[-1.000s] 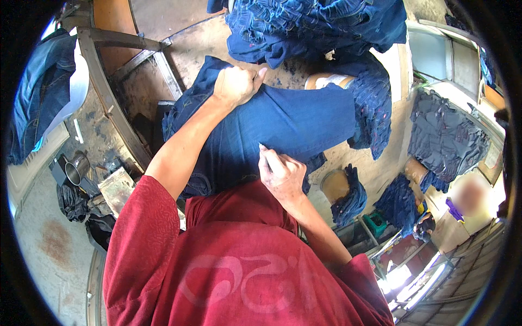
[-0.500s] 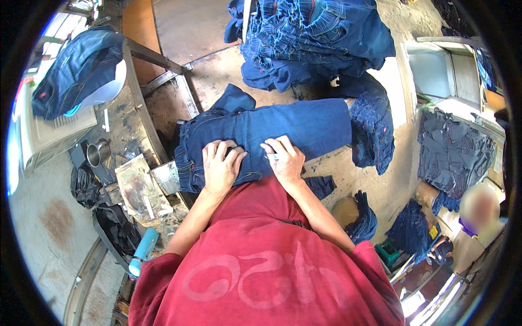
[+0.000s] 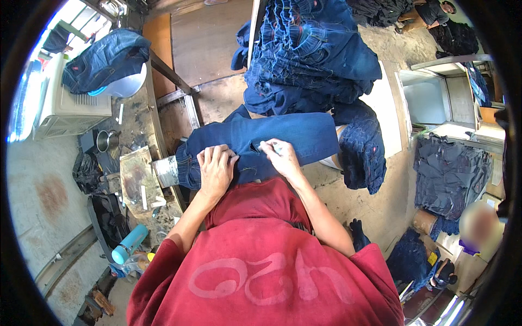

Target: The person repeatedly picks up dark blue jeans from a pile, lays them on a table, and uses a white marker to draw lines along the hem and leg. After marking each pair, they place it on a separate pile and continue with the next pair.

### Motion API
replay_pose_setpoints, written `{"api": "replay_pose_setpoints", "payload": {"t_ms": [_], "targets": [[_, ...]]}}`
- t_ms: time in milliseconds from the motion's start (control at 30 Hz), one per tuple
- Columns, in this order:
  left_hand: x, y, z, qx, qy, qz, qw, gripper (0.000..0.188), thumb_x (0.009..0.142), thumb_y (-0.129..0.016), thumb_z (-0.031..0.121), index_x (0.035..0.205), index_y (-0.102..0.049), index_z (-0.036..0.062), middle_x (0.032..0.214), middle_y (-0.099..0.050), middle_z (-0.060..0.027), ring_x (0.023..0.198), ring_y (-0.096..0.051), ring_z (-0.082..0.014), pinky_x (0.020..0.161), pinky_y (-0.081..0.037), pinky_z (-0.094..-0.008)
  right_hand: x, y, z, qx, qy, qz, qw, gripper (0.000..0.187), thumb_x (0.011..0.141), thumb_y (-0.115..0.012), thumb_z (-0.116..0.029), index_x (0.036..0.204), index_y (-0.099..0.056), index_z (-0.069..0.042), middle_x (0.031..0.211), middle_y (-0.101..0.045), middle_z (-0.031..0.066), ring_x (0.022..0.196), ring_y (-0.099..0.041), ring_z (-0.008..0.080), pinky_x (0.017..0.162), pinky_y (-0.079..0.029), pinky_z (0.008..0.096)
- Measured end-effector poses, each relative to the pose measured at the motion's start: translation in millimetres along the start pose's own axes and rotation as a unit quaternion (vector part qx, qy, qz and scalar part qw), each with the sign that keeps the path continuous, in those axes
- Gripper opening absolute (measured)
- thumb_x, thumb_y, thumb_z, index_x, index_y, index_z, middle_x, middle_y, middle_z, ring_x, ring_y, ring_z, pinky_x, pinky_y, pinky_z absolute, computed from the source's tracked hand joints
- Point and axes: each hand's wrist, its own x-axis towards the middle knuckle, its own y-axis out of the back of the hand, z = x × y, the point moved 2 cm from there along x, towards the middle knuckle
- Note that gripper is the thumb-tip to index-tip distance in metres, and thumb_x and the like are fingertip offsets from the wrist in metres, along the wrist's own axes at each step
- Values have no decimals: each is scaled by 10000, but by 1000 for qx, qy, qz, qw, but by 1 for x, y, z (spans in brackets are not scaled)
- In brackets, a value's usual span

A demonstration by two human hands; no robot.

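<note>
Dark blue jeans [image 3: 304,136] are drawn lengthwise over a horizontal form in front of me, their gathered waistband toward the left. The form's pale end [image 3: 166,171] sticks out there. My left hand [image 3: 216,171] lies on the denim near the waistband, its bent fingers pressed together and gripping the cloth. Farther right, my right hand [image 3: 281,158] is closed in a pinch just above the leg. A small greyish thing shows between its fingers, too small to name. Beside its fingertips the denim rises in a little fold.
A tall heap of blue jeans [image 3: 310,60] stands beyond the form, with more denim [image 3: 363,146] hanging over a support at right. On the left bench are a metal cup [image 3: 107,141] and a stained board [image 3: 138,176]. A teal bottle [image 3: 129,244] lies nearer me. Dark garments [image 3: 448,174] are piled at far right.
My right hand has lifted slightly, and a fold of denim now stands up beside its fingertips. The left hand's fingers have drawn closer together. The whole view has shifted a little.
</note>
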Motion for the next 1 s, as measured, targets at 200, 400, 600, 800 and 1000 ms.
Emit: {"api": "replay_pose_setpoints", "payload": {"t_ms": [200, 400, 600, 800, 1000], "targets": [[-1, -6, 2, 0, -12, -4, 1000, 182, 922, -819, 188, 1019, -711, 79, 1153, -678, -65, 1068, -617, -297, 952, -432, -458, 11, -18, 11, 268, -271, -82, 921, 196, 1060, -785, -303, 1103, -720, -123, 690, -497, -114, 487, -356, 2, 431, -243, 221], [1, -7, -2, -16, 4, 9, 1000, 173, 939, -808, 190, 1033, -708, 84, 1152, -678, -69, 1052, -620, -301, 953, -434, -457, 10, -14, 19, 474, -308, 103, 818, 103, 1073, -744, -192, 1026, -684, -122, 650, -346, -102, 465, -269, 48, 426, -236, 240], [7, -3, 24, -257, 156, -94, 949, 289, 983, -776, 97, 1213, -656, -31, 1139, -704, -207, 1064, -697, -412, 974, -552, -470, 0, 3, 0, 221, -154, -58, 961, 164, 1058, -779, -237, 1014, -728, -88, 732, -563, -88, 553, -433, 24, 502, -352, 239], [24, -31, 51, -555, 436, -201, 679, 702, 951, -818, 93, 1551, -510, -101, 1234, -763, -114, 1018, -744, -186, 914, -597, -312, -1, 7, -21, -44, 20, -24, 999, 197, 1051, -759, -219, 988, -791, -35, 773, -674, -48, 710, -580, 59, 636, -476, 280], [12, -33, 51, -595, 524, -236, 563, 302, 991, -810, 184, 1244, -690, 71, 907, -719, 29, 613, -524, -65, 583, -433, -257, -15, 39, -35, -329, -15, 133, 935, 562, 1026, -720, -546, 838, -768, -19, 797, -774, 221, 791, -780, 417, 720, -606, 500]]}}
